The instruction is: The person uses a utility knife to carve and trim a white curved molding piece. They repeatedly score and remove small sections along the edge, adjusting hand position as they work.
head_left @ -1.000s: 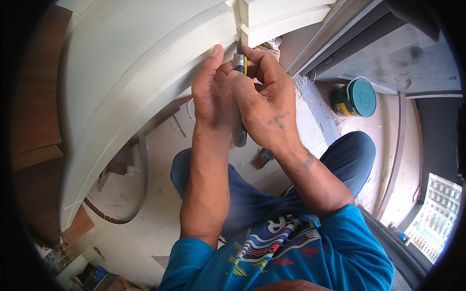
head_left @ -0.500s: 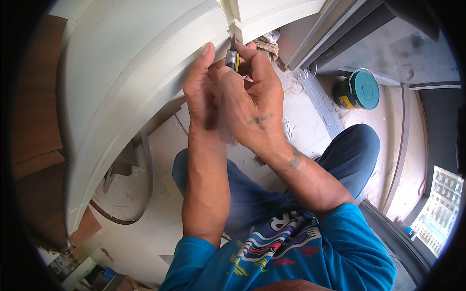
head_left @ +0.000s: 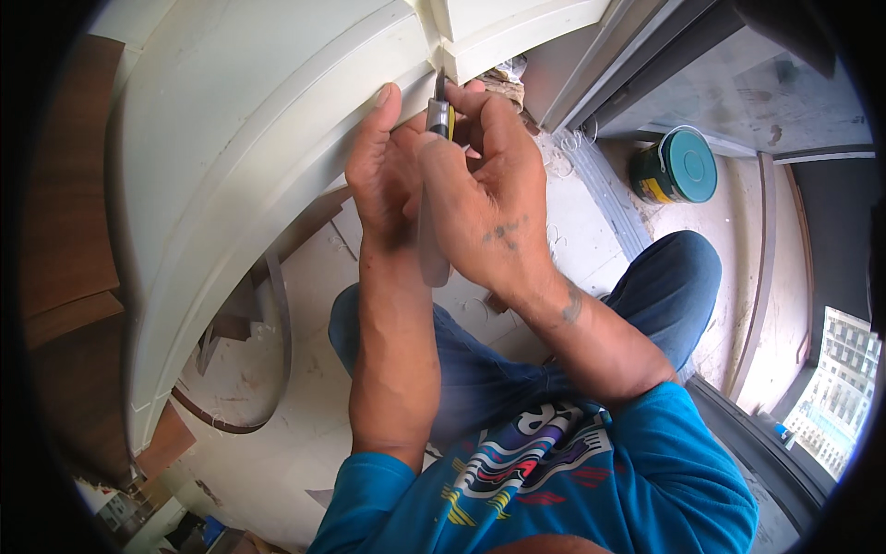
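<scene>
Knife (head_left: 438,117) showing silver nose, yellow flank, slim dark blade (head_left: 439,87); right hand (head_left: 489,185) clamps it, left hand (head_left: 380,175) alongside, hold unclear

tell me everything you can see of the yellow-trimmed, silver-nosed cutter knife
The slim, dark-handled cutter knife has a metallic-looking silver nose, yellow trim and a narrow, dark, extended blade. It points forward, toward a joint in the white, curved panel; whether the tip touches is unclear. The right hand grips and partly hides it.

Shiny metal-nosed knife (head_left: 437,116), smooth white panel (head_left: 240,102), matt cloth trousers (head_left: 666,286)
</scene>
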Demonstrator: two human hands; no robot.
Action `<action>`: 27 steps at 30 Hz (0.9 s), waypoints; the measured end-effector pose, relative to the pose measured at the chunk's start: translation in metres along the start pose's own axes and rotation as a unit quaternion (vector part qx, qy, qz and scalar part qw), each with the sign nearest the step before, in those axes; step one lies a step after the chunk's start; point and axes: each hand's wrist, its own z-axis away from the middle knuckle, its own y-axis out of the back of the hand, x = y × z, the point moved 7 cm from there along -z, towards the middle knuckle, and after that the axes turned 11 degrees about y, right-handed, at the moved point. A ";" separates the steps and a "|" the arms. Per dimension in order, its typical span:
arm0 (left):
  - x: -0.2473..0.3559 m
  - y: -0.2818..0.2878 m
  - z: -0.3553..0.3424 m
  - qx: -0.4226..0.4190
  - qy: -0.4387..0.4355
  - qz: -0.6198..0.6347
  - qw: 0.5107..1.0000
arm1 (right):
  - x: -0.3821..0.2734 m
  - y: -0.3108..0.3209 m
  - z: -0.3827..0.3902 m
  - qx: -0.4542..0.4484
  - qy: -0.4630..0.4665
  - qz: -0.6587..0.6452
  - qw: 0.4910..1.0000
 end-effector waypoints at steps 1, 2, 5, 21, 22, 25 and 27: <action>0.002 -0.002 0.001 0.015 -0.023 0.004 1.000 | 0.001 0.000 -0.003 -0.001 -0.004 0.004 1.000; 0.001 0.007 -0.003 -0.013 -0.014 0.016 1.000 | 0.002 0.000 -0.006 -0.001 -0.008 0.008 1.000; 0.004 0.037 -0.019 -0.087 0.002 0.040 0.995 | 0.003 -0.001 -0.015 -0.023 -0.011 0.040 0.999; -0.001 0.010 0.000 0.017 0.017 0.016 1.000 | -0.002 -0.003 0.010 0.032 0.023 -0.011 0.999; 0.000 0.008 0.001 0.015 0.023 0.007 1.000 | -0.001 -0.004 0.009 0.024 0.024 -0.013 0.999; 0.005 0.004 0.000 -0.018 -0.024 -0.040 0.999 | 0.003 -0.006 -0.002 -0.004 0.021 0.019 1.000; 0.008 0.008 -0.003 -0.026 -0.041 -0.051 0.998 | 0.001 -0.007 -0.008 -0.022 -0.006 0.035 0.999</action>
